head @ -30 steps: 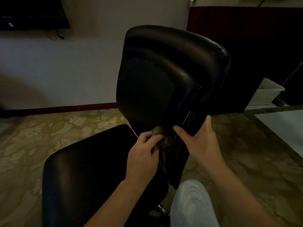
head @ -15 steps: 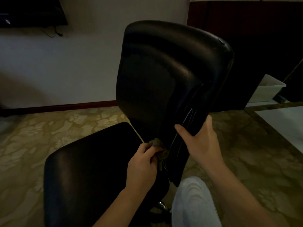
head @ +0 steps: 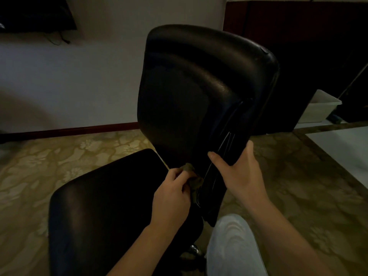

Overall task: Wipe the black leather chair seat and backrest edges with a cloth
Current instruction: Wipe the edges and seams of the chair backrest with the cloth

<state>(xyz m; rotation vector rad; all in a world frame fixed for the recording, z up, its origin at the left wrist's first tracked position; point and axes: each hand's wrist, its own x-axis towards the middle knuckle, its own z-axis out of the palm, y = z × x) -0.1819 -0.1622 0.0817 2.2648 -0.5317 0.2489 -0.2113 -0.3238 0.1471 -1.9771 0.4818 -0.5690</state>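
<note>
At the lower edge of the backrest, the left hand pinches a crumpled cloth against the black leather. Just at its three o'clock, the right hand clasps the backrest's side rim, thumb in front. From the cloth, the seat spreads toward eight o'clock above patterned carpet.

Most of the cloth is buried under the left hand. Only a crumpled olive scrap peeks out, so I can't tell how it's folded. The right hand has its fingers curling out of sight behind the backrest edge. The seat runs off the bottom edge, its base hidden but for a chrome glint. The white bin sits partly behind dark furniture.
</note>
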